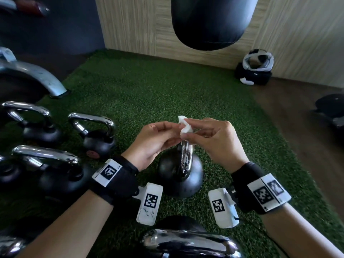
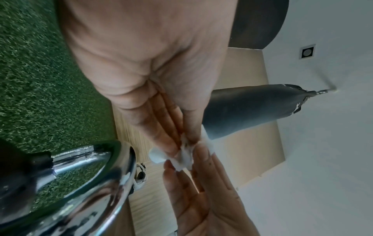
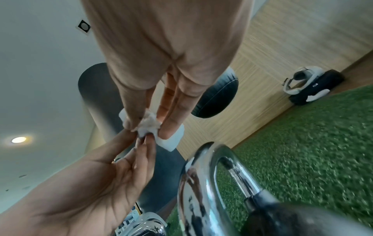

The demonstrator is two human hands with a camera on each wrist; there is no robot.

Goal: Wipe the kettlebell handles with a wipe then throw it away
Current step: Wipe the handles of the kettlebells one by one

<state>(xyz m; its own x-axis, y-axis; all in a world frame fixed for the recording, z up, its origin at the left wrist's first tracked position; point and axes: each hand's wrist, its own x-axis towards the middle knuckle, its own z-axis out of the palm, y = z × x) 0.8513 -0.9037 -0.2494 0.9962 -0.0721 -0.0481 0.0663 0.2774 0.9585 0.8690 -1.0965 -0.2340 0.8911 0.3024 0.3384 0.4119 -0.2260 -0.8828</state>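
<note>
- Both hands meet in mid-air above a kettlebell: the left hand (image 1: 154, 144) and the right hand (image 1: 217, 140) each pinch the same small white wipe (image 1: 185, 125) between thumb and fingertips, the other fingers loosely extended.
- Seen from the left wrist, the wipe (image 2: 182, 155) is crumpled into a wrinkled wad at the pinch, with a flatter, smoother flap sticking out toward the kettlebell side.
- From the right wrist, the wipe (image 3: 153, 127) looks bunched and creased in the middle, with a clean folded corner hanging below the right fingertips (image 3: 171, 129); the left fingertips (image 3: 145, 143) grip its lower edge.
- Directly beneath the hands stands the kettlebell (image 1: 179, 174): a round matte black ball with a bright chrome handle (image 1: 186, 157) seen edge-on, its polished surface mirroring the surroundings. The wipe is held just above the handle's top, not touching it as far as the wrist views show.
- Further kettlebells (image 1: 93, 133) of the same black-and-chrome kind stand in a group to the left on the green turf (image 1: 141, 97), and another chrome handle (image 1: 189, 243) lies nearest the camera.
- A black punching bag (image 1: 210, 21) hangs above the far turf.
- A white and black headset (image 1: 255, 69) rests near the wood-panelled wall.
</note>
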